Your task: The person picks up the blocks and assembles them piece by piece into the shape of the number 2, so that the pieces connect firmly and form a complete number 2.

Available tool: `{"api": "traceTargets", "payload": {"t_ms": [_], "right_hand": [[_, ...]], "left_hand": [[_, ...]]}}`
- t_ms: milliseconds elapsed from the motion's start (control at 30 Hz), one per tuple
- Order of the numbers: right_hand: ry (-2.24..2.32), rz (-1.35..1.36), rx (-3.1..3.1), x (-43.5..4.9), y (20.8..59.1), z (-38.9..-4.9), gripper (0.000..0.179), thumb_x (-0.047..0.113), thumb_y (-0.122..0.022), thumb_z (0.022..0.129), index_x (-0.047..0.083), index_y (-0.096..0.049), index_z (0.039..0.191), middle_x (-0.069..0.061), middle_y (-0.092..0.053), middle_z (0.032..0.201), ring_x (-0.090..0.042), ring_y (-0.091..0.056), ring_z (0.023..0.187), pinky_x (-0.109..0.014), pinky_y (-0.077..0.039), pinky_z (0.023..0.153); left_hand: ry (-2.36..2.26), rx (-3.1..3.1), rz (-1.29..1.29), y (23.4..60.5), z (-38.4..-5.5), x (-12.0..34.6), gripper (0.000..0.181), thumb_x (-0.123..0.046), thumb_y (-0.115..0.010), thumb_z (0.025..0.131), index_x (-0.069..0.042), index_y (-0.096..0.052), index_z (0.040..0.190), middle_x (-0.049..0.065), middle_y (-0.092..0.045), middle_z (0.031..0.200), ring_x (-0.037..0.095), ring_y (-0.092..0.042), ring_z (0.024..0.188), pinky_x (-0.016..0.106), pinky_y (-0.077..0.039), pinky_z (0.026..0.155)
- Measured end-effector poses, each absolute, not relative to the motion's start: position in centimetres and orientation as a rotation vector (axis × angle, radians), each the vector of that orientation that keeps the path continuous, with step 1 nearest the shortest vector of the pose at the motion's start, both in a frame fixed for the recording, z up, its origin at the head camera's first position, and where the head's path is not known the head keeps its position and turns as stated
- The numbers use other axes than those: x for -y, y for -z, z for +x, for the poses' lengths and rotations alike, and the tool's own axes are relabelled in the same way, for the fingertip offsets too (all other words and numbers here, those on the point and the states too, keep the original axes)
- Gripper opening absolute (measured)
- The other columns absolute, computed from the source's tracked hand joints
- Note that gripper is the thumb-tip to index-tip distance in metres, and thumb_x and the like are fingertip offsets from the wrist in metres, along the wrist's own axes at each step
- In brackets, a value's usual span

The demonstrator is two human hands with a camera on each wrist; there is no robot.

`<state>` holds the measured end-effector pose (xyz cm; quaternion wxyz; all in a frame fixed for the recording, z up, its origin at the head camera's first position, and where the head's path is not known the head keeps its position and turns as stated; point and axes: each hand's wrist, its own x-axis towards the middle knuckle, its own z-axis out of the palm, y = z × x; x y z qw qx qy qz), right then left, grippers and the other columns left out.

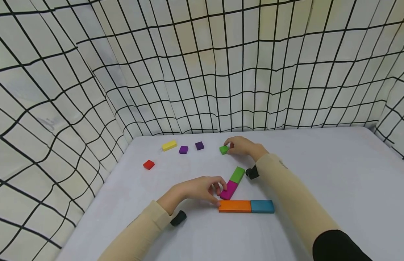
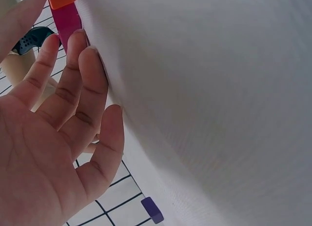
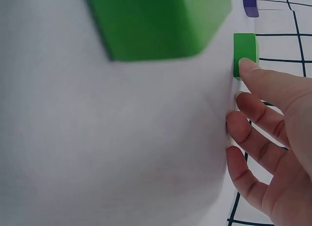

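Pinching the small green block (image 1: pixel 223 150) at its fingertips, the right hand (image 1: pixel 243 146) could drop it if that hold is slight, while the left hand (image 1: pixel 199 188), fingers loosely spread, might bump and skew the orange block (image 1: pixel 235 206) and magenta block (image 1: pixel 229 190) just right of it.

From my remote seat, I have broad room on the white table (image 1: pixel 355 192) to the right of the right sleeve (image 1: pixel 296 197), which stretches across the way from the centre. A black grid wall (image 1: pixel 195 72) closes off the far edge. A hand could pass between the red block (image 1: pixel 149 165) and the left hand (image 1: pixel 200 188). The magenta block (image 1: pixel 228 190) and orange block (image 1: pixel 235 206) obstruct the centre, leaving next to no gap; I can't quite tell whether they touch.
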<state>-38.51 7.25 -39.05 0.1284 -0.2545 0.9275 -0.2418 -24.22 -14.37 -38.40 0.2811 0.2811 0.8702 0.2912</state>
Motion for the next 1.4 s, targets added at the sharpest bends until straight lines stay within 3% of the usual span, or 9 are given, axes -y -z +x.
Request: {"api": "traceTargets", "payload": {"t_ms": [733, 1033, 1400], "right_hand": [[0.778, -0.751, -2.699, -9.3, 39.4, -38.3, 0.040, 0.019, -0.075, 0.096, 0.003, -0.065, 0.131, -0.011, -0.067, 0.114, -0.026, -0.060, 0.103, -0.041, -0.049, 0.092], [0.807, -0.787, -2.715, -10.4, 39.3, -37.6, 0.038, 0.019, -0.076, 0.095, 0.002, -0.065, 0.128, -0.009, -0.067, 0.109, -0.022, -0.060, 0.093, -0.035, -0.051, 0.083], [0.797, -0.823, -2.704, -11.4, 38.5, -35.9, 0.040, 0.020, -0.075, 0.096, 0.000, -0.064, 0.129, -0.008, -0.067, 0.109, -0.025, -0.062, 0.099, -0.037, -0.052, 0.088]], "left_hand": [[-0.778, -2.334, 0.760, 38.3, -24.2, 14.3, 0.038, -0.014, -0.082, 0.089, -0.020, -0.060, 0.119, -0.005, -0.062, 0.099, 0.015, -0.059, 0.089, 0.030, -0.050, 0.084], [-0.788, -2.332, 0.769, 38.5, -24.2, 14.4, 0.038, -0.014, -0.082, 0.088, -0.019, -0.060, 0.119, -0.004, -0.062, 0.098, 0.016, -0.060, 0.088, 0.031, -0.050, 0.083], [-0.785, -2.335, 0.755, 38.4, -24.2, 14.3, 0.038, -0.014, -0.082, 0.088, -0.020, -0.060, 0.119, -0.004, -0.062, 0.099, 0.016, -0.060, 0.088, 0.033, -0.050, 0.084]]}}
